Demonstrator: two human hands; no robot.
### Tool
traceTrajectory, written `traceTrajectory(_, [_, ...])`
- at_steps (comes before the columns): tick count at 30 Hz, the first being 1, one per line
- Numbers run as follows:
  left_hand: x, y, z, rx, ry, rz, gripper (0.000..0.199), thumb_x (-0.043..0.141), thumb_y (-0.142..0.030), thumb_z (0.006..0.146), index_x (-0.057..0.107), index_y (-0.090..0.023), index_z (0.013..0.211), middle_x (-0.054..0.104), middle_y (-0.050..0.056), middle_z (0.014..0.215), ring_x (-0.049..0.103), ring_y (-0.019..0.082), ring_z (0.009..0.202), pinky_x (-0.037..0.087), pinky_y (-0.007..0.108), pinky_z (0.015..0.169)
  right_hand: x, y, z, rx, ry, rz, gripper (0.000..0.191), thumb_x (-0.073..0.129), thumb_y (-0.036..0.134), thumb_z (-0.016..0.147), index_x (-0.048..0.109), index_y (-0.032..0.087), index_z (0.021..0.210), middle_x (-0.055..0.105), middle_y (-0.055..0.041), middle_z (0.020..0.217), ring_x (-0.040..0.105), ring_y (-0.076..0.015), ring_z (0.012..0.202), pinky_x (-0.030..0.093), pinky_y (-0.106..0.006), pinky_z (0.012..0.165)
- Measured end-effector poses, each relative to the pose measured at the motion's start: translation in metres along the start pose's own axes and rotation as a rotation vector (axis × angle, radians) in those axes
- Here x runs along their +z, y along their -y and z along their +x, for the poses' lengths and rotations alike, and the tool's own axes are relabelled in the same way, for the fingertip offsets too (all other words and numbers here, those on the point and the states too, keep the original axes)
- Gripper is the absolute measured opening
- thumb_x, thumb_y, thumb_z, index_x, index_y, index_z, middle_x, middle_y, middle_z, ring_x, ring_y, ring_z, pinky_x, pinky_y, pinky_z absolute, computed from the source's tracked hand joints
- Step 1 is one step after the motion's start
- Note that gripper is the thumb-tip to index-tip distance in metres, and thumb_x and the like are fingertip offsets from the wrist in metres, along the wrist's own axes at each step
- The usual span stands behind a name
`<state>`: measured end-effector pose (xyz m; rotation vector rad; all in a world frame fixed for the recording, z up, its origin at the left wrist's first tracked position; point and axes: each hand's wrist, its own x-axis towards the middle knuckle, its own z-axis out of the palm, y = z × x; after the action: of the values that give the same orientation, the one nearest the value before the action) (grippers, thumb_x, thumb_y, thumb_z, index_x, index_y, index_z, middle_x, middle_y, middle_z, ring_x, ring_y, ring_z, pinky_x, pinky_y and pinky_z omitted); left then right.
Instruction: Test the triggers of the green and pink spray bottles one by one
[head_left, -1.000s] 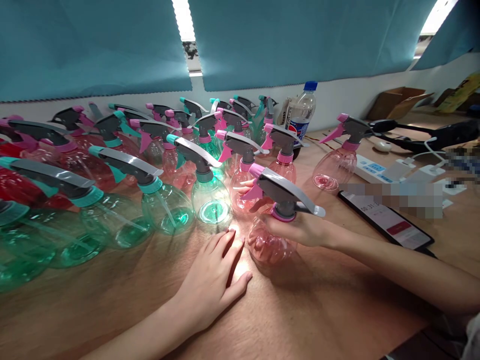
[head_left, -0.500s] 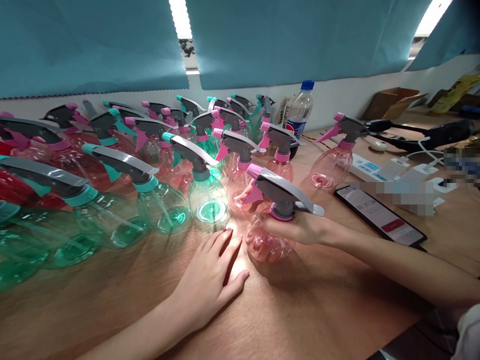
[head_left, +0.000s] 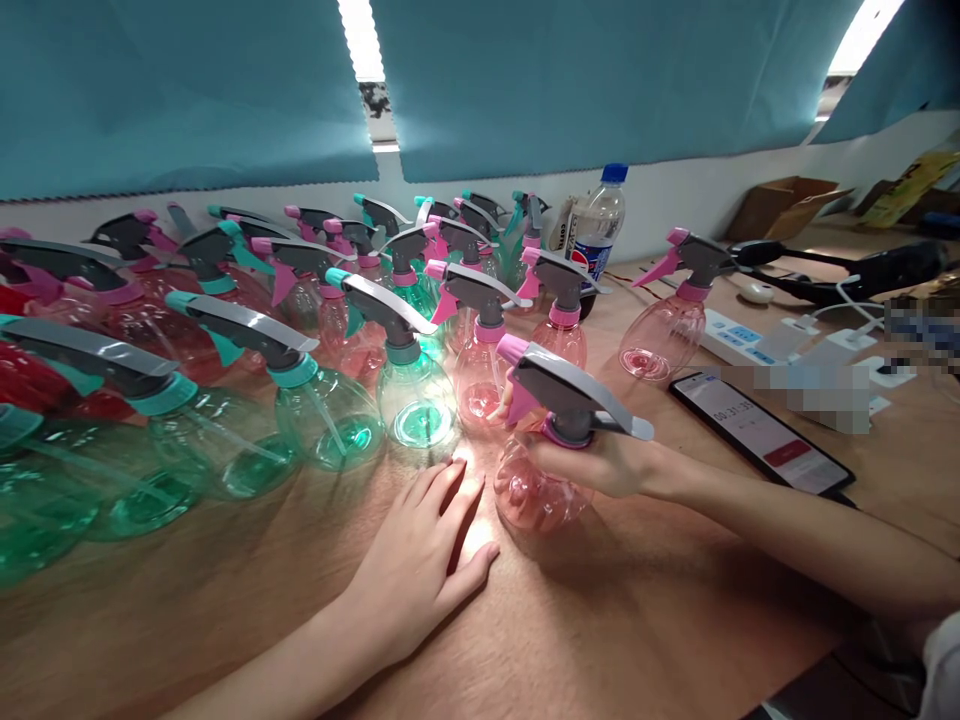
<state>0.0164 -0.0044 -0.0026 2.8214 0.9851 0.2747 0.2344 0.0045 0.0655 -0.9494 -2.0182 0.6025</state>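
Near the worktop's front edge, at its middle: right hand (head_left: 600, 462) wrapped round the neck of a pink spray bottle (head_left: 541, 480) (grey trigger, standing upright) | left hand (head_left: 420, 560) flat, fingers spread, just beside it | green spray bottle (head_left: 415, 400) behind | phone (head_left: 761, 432) toward the right edge

spray bottles (head_left: 315, 330) left on table (head_left: 637, 620) | phone (head_left: 761, 432) right | drink bottle (head_left: 596, 235) behind

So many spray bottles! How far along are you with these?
Rows of green and pink spray bottles already stand capped with trigger heads. The right hand grips a pink spray bottle by its neck; the left hand lies flat on the table. No uncapped bottles show, so what remains is unclear.
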Motion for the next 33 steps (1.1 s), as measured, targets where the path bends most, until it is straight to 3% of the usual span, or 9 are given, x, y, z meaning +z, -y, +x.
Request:
traceTrajectory(6, [0.002,0.000,0.001,-0.004,0.006,-0.016,0.048,0.047,-0.037,0.092,0.044,-0.015,0.135,0.043,0.015,0.139,0.039,0.032,0.124,0.035,0.049,0.101,0.006,-0.001,-0.004,-0.033,0.003,0.131,0.014,0.045,0.013,0.071,0.038,0.022,0.062,0.036,0.0060,0.056,0.040,-0.0094,0.054,0.040,-0.024,0.051])
traceTrajectory(10, [0.001,0.000,0.000,0.000,0.007,-0.018,0.048,0.047,-0.037,0.091,0.044,-0.015,0.134,0.044,0.015,0.138,0.039,0.033,0.124,0.036,0.050,0.101,0.008,-0.004,-0.007,0.014,-0.006,0.123,0.004,0.048,0.017,0.074,0.049,0.021,0.074,0.042,0.0046,0.059,0.046,-0.0120,0.060,0.044,-0.027,0.056])
traceTrajectory(18, [-0.002,-0.002,0.002,-0.010,0.029,-0.008,0.043,0.049,-0.036,0.091,0.049,-0.014,0.129,0.044,0.016,0.138,0.039,0.034,0.124,0.036,0.051,0.101,0.015,-0.011,-0.008,0.011,-0.123,0.108,0.009,0.053,0.021,0.071,0.049,0.021,0.079,0.042,0.0053,0.064,0.036,-0.0087,0.053,0.037,-0.025,0.048])
traceTrajectory(27, [0.002,-0.002,0.002,-0.006,-0.017,-0.013,0.038,0.051,-0.035,0.090,0.054,-0.015,0.122,0.047,0.015,0.132,0.041,0.034,0.121,0.036,0.051,0.100,0.018,-0.004,-0.010,0.098,-0.124,0.117,0.011,0.061,0.029,0.077,0.052,0.021,0.077,0.031,0.0084,0.052,0.029,-0.0086,0.048,0.031,-0.025,0.045])
traceTrajectory(33, [0.000,-0.004,0.003,0.001,-0.017,-0.029,0.036,0.052,-0.034,0.090,0.055,-0.016,0.121,0.047,0.015,0.132,0.042,0.034,0.121,0.037,0.051,0.100,0.016,0.008,-0.012,0.193,-0.109,0.079,0.023,0.063,0.031,0.077,0.046,0.022,0.064,0.031,0.0080,0.050,0.031,-0.0080,0.047,0.038,-0.024,0.049])
